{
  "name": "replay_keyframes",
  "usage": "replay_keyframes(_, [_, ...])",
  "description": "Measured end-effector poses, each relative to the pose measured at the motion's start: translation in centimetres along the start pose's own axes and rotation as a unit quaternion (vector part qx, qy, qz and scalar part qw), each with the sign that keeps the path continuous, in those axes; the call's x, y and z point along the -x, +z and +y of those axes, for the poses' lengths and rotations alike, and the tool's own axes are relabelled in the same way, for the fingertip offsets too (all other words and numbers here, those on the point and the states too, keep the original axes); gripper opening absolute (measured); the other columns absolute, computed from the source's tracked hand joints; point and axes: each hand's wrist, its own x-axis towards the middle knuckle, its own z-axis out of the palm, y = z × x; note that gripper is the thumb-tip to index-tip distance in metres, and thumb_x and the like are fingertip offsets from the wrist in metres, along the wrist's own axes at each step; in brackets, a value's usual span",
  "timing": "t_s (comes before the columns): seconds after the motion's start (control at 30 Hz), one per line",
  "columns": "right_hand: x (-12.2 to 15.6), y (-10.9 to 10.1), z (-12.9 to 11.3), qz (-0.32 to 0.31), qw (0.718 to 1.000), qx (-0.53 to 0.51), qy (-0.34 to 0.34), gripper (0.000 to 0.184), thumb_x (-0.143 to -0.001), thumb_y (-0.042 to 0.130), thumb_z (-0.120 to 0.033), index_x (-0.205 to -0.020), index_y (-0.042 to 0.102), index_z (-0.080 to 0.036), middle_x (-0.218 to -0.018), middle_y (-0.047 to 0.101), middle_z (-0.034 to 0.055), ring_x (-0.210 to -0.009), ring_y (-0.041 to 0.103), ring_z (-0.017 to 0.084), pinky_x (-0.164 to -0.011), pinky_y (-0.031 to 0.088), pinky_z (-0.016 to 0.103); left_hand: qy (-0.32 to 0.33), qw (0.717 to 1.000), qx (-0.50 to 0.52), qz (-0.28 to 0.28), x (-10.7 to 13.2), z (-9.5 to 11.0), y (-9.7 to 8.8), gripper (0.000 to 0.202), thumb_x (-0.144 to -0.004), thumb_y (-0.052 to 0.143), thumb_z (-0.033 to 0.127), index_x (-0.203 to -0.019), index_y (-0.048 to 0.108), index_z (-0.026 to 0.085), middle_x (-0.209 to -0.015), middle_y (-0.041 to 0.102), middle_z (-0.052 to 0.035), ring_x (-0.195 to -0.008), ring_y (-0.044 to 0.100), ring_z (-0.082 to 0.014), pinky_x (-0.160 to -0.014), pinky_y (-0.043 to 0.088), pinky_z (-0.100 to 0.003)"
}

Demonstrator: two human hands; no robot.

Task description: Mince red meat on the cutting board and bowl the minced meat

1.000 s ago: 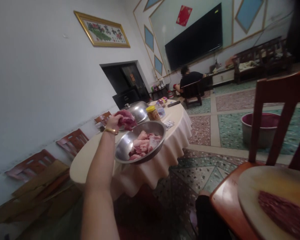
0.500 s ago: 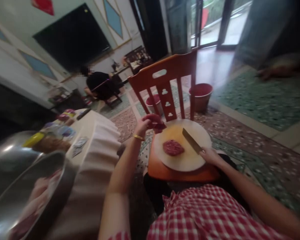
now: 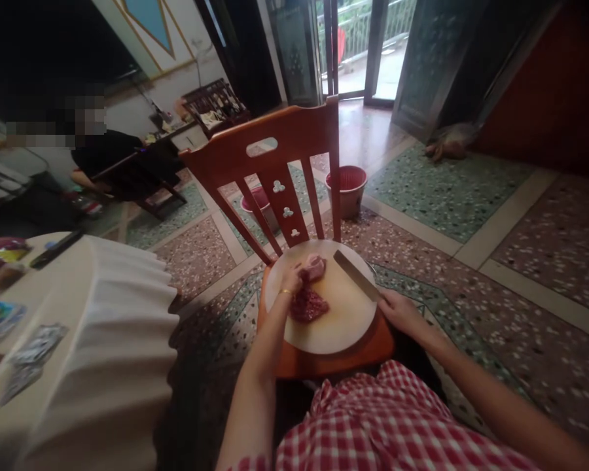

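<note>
A round white cutting board [image 3: 343,320] lies on the seat of a wooden chair [image 3: 289,147] in front of me. My left hand [image 3: 293,280] is closed on a piece of raw meat [image 3: 315,267] at the board's far left part. Just below that hand sits a heap of dark red minced meat [image 3: 310,306]. At the right edge, my right hand [image 3: 396,309] grips the handle of a cleaver [image 3: 356,275]. Its blade points away and to the left, over the board and apart from the meat.
To the left stands a cloth-covered table [image 3: 103,314] with packets and a dark long object [image 3: 56,250]. Behind the chair are two buckets with red insides, one a bin [image 3: 347,190] at right. A seated person [image 3: 110,154] is at the far left.
My left hand has come down to the board with the piece of meat, which it held above the board before. The view has swung to the right; the cleaver stays in my right hand.
</note>
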Motion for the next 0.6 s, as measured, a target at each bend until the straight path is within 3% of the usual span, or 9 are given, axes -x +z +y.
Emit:
replay_keyframes(0.07, [-1.4,0.2,-0.6,-0.019,0.999,0.037,-0.004,0.026,-0.082,0.032,-0.022,-0.084,0.057,-0.016,-0.079,0.062,0.0066,-0.075,0.055,0.017,-0.066,0.034,0.024,0.003,0.998,-0.067,0.013,0.3,-0.4,0.3,0.026,-0.072,0.044,0.009,-0.09,0.062,0.014,-0.113,0.055,-0.01,-0.101,0.049,-0.02,-0.093,0.035,-0.033])
replay_keyframes(0.17, [-3.8,0.3,-1.9,-0.037,0.996,0.084,-0.01,0.023,-0.083,0.033,-0.019,-0.088,0.056,-0.016,-0.082,0.063,0.0069,-0.074,0.055,0.016,-0.064,0.032,0.023,-0.003,0.992,-0.124,0.0,0.3,0.8,1.2,0.029,-0.077,0.047,0.027,-0.104,0.056,0.02,-0.107,0.057,-0.008,-0.096,0.052,-0.0203,-0.086,0.039,-0.032])
replay_keyframes(0.27, [-5.6,-0.1,-3.2,-0.03,0.993,0.112,-0.021,0.02,-0.083,0.035,-0.019,-0.087,0.055,-0.017,-0.083,0.063,0.0071,-0.073,0.055,0.015,-0.061,0.03,0.023,-0.067,0.985,-0.159,-0.02,-0.1,2.3,2.4,0.054,-0.07,0.059,0.037,-0.119,0.044,0.021,-0.103,0.057,-0.0099,-0.093,0.053,-0.0228,-0.081,0.04,-0.034])
replay_keyframes(0.33, [-5.9,-0.4,-3.6,-0.016,0.993,0.118,-0.019,0.02,-0.083,0.035,-0.019,-0.084,0.055,-0.017,-0.081,0.063,0.0069,-0.072,0.055,0.015,-0.06,0.029,0.023,-0.079,0.986,-0.149,-0.02,-0.6,2.8,2.8,0.059,-0.067,0.062,0.031,-0.122,0.041,0.021,-0.104,0.057,-0.0107,-0.094,0.053,-0.0227,-0.082,0.04,-0.033])
replay_keyframes(0.43, [-5.4,-0.5,-3.4,-0.006,0.994,0.109,-0.006,0.021,-0.083,0.034,-0.019,-0.081,0.055,-0.017,-0.076,0.063,0.0063,-0.069,0.055,0.015,-0.058,0.028,0.024,-0.059,0.994,-0.087,0.003,-1.6,2.9,2.9,0.048,-0.071,0.057,0.023,-0.118,0.046,0.021,-0.103,0.058,-0.0089,-0.092,0.053,-0.0202,-0.082,0.04,-0.03])
replay_keyframes(0.6, [-3.8,0.3,-2.1,-0.023,0.995,0.097,0.014,0.021,-0.083,0.033,-0.018,-0.079,0.054,-0.017,-0.073,0.062,0.0056,-0.068,0.055,0.014,-0.057,0.027,0.024,-0.091,0.995,-0.002,0.043,-1.9,3.9,4.2,0.034,-0.075,0.052,0.027,-0.108,0.052,0.018,-0.103,0.058,-0.0086,-0.087,0.055,-0.0178,-0.08,0.043,-0.03])
